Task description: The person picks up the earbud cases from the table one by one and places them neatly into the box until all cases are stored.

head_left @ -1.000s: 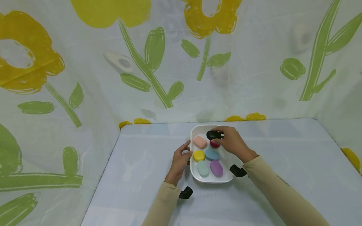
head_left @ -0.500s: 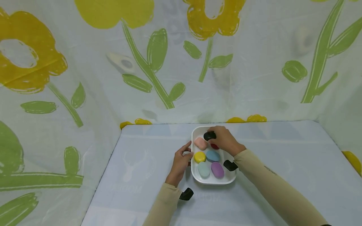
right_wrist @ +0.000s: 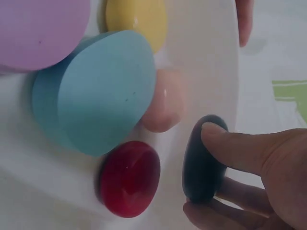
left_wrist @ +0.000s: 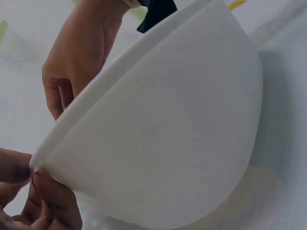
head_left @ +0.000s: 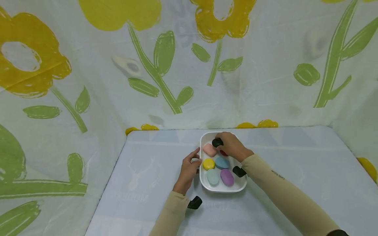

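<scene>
Seven smooth oval stones sit in a white tray [head_left: 203, 182] on the desk [head_left: 141, 183] in front of me, seen from my head. My right hand [head_left: 231, 146] reaches over the far end of the tray and pinches the black stone [head_left: 217, 142] between thumb and fingers, just above the pink stone [head_left: 209, 149] and the red stone [head_left: 223, 153]. My left hand [head_left: 189, 170] rests at the tray's left edge, fingers pinching its rim beside the yellow stone [head_left: 208, 164]. Nearer to me lie the blue stone [head_left: 222, 162], the pale green stone [head_left: 212, 177] and the purple stone [head_left: 227, 177].

From my left wrist, the tray's white outer wall [left_wrist: 168, 134] fills the view; my left fingertips [left_wrist: 19, 167] grip its rim at the lower left, and my right hand [left_wrist: 81, 52] shows beyond the far rim.

From my right wrist, the black stone [right_wrist: 201, 160] stands on its edge against the tray's wall, its long axis running along that wall. My thumb [right_wrist: 240, 148] presses its top and a finger [right_wrist: 216, 215] curls beneath it. The red stone [right_wrist: 129, 177] lies just beside it, the pink stone [right_wrist: 163, 103] next along, with the blue [right_wrist: 100, 91], yellow [right_wrist: 136, 19] and purple [right_wrist: 38, 28] stones farther off.
</scene>
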The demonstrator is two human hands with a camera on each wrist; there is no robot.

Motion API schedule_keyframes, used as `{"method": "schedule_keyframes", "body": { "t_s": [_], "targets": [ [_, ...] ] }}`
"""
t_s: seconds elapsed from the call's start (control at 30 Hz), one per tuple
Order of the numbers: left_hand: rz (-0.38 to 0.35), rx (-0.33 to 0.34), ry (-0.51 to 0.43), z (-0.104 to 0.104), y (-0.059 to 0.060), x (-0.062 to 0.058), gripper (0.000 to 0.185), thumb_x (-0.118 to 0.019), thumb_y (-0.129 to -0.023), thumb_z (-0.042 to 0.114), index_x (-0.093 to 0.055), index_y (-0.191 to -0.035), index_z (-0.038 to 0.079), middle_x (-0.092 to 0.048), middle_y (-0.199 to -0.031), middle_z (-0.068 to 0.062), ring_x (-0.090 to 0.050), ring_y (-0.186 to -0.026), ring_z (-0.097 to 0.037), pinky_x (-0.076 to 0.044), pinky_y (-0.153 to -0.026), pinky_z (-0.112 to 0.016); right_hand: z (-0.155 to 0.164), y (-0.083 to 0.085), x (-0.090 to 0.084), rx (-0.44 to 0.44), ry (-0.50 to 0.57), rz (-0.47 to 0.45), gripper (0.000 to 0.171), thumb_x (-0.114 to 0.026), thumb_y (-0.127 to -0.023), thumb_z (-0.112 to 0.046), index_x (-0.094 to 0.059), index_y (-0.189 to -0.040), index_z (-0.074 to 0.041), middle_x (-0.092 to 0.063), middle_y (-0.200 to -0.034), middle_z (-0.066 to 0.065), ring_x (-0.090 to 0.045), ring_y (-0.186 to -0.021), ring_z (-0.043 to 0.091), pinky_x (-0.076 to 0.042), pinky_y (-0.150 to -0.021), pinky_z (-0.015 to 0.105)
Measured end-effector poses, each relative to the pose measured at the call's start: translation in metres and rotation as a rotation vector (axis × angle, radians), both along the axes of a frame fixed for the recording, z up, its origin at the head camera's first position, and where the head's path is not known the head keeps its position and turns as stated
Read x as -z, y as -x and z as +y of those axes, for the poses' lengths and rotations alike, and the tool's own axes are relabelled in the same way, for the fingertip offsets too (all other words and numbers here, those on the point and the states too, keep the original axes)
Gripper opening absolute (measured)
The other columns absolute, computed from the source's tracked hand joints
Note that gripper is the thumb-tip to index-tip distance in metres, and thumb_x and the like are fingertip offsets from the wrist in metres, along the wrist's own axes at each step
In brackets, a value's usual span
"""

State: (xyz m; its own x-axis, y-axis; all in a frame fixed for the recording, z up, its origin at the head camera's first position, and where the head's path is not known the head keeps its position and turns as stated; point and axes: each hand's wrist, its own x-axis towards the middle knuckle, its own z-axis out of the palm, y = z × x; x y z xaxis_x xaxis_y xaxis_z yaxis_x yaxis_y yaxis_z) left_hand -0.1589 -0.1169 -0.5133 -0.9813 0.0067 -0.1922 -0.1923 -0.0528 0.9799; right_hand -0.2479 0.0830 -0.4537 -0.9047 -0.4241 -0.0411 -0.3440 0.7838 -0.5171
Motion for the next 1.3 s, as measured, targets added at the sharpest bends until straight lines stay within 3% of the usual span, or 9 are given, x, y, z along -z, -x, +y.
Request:
{"method": "schedule_keyframes", "body": {
  "t_s": [0.17,0.37,0.83,1.07,1.3],
  "targets": [
    [0.007,0.003,0.004,0.0,0.0,0.0,0.053,-0.057,-0.105,0.002,-0.051,-0.157,0.007,-0.051,-0.127,-0.02,-0.061,-0.088,-0.018,-0.056,-0.065,-0.025,0.001,0.001,0.004,-0.039,0.001,0.065,0.03,-0.075,-0.094,0.002,-0.071,-0.124,0.006,-0.073,-0.123,0.021,-0.066,-0.119,0.038,-0.05,-0.108,0.052],
    [0.009,0.002,0.012,0.0,-0.001,-0.001,0.052,-0.057,-0.105,0.001,-0.052,-0.157,0.007,-0.052,-0.125,-0.018,-0.06,-0.087,-0.02,-0.056,-0.064,-0.026,0.011,-0.007,0.0,-0.009,0.041,0.05,0.03,-0.069,-0.098,0.004,-0.07,-0.128,0.006,-0.07,-0.129,0.022,-0.063,-0.127,0.04,-0.049,-0.11,0.054],
    [-0.002,-0.005,0.019,0.001,-0.001,-0.001,0.053,-0.058,-0.105,0.002,-0.052,-0.157,0.008,-0.052,-0.127,-0.019,-0.056,-0.083,-0.019,-0.053,-0.061,-0.025,0.073,-0.067,-0.017,0.167,0.201,0.181,0.034,-0.071,-0.097,0.006,-0.069,-0.131,0.003,-0.068,-0.13,0.024,-0.066,-0.115,0.046,-0.056,-0.097,0.061],
    [-0.005,-0.001,0.014,0.002,-0.001,-0.001,0.053,-0.058,-0.106,0.003,-0.051,-0.158,0.008,-0.051,-0.125,-0.015,-0.057,-0.084,-0.019,-0.054,-0.061,-0.025,0.109,-0.087,-0.004,0.229,0.3,0.259,0.033,-0.072,-0.094,0.01,-0.069,-0.127,0.006,-0.069,-0.124,0.026,-0.067,-0.112,0.045,-0.057,-0.093,0.061],
    [-0.015,0.006,0.01,0.001,-0.002,-0.001,0.053,-0.057,-0.107,0.002,-0.049,-0.159,0.008,-0.051,-0.128,-0.019,-0.058,-0.084,-0.018,-0.052,-0.061,-0.024,0.135,-0.101,0.019,0.267,0.291,0.282,0.032,-0.072,-0.093,0.011,-0.07,-0.125,0.006,-0.07,-0.121,0.027,-0.069,-0.108,0.045,-0.058,-0.089,0.058]
  ]
}}
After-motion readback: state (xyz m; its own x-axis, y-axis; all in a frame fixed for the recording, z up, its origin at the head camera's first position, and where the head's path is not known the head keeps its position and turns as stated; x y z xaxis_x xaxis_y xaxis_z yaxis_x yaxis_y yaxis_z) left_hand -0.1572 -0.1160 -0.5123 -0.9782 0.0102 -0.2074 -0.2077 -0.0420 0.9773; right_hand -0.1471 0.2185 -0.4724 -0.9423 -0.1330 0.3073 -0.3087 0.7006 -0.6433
